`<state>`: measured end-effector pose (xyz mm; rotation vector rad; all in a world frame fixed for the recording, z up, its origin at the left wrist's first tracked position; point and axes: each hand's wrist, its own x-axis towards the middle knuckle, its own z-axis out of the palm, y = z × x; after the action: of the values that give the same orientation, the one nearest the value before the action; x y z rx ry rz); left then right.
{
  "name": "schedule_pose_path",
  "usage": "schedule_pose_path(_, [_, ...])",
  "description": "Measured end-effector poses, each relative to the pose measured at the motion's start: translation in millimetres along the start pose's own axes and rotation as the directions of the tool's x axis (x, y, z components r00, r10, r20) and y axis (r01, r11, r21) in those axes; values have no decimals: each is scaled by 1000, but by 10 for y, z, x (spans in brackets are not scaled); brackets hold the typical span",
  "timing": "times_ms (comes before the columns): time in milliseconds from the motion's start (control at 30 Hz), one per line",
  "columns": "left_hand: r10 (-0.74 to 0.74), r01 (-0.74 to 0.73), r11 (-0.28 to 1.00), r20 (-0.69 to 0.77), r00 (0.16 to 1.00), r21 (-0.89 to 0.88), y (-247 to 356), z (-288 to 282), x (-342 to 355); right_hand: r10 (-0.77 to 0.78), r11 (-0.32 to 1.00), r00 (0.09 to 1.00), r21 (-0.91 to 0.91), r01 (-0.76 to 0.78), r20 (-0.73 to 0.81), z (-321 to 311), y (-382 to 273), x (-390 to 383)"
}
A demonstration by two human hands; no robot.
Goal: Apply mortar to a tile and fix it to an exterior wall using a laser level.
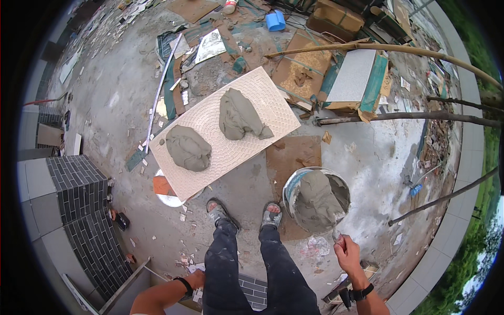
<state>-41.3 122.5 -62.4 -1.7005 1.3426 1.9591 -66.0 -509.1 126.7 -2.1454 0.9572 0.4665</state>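
Observation:
Below the bucket (287,195) at centre right, my right hand (347,253) is closed on the handle of what looks like a trowel (336,235). Its blade is hidden against the wet grey mortar (317,202) heaped in the bucket. My left hand (197,279) rests by my left thigh, its fingers mostly hidden. Ahead of my feet lies a large pale tile (197,125), its ribbed back facing up and set at a slant. Two mortar lumps sit on it: one nearer left (188,149), the other farther right (239,114).
A white container (176,200) shows under the tile's near left corner. Flattened cardboard (294,152) lies beyond the bucket. Wooden poles (409,116) reach in from the right, by a boxed grey tile stack (350,76). A dark brick-patterned wall (86,210) stands left. Rubble litters the floor.

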Motion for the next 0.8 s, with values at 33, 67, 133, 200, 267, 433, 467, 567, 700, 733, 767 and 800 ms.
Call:
schedule_pose_path(33, [45,-49,999,-162,986,-18,36,24,89,-81,996,997,18,82,-13,-2,-235,-60])
schedule_pose_path(67, [35,-42,999,-180,983,-33,98,28,163,-159,987,987,33,160,-30,60,-468,-68])
schedule_pose_path(133, [-93,39,959,182,979,281,288,-50,285,-236,972,971,1,237,45,332,-904,94])
schedule_pose_path(200, [37,401,847,-792,610,349,485,-12,24,-312,949,943,92,303,114,839,-1311,518])
schedule_pose_path(267, [-33,52,990,145,989,-130,364,-273,106,-311,944,931,-50,326,189,1367,-1679,1093])
schedule_pose_path(433, [-446,-14,454,-241,862,-891,-209,-461,-209,-284,955,936,-27,296,209,1790,-2072,1227])
schedule_pose_path(467, [-638,-195,186,-270,721,-963,-373,-469,-302,-279,960,940,15,281,197,1706,-2109,1132])
schedule_pose_path(567, [-697,-444,96,-379,609,-891,-912,-690,-501,-313,949,944,77,306,102,1376,-2329,1140])
schedule_pose_path(700, [-780,-623,-231,-241,578,-747,-1560,-1346,-639,-17,764,977,633,-125,214,1312,-2733,1704])
schedule_pose_path(733, [-774,-641,-235,-258,578,-731,-1670,-1550,-638,42,684,971,702,-199,235,1347,-2825,1887])
schedule_pose_path(767, [-771,-661,-256,-264,580,-706,-1742,-1756,-623,87,604,930,723,-334,357,1450,-2916,2033])
schedule_pose_path(800, [-743,-659,-278,-278,608,-699,-1790,-1956,-610,168,519,877,715,-468,451,1555,-2970,2088])
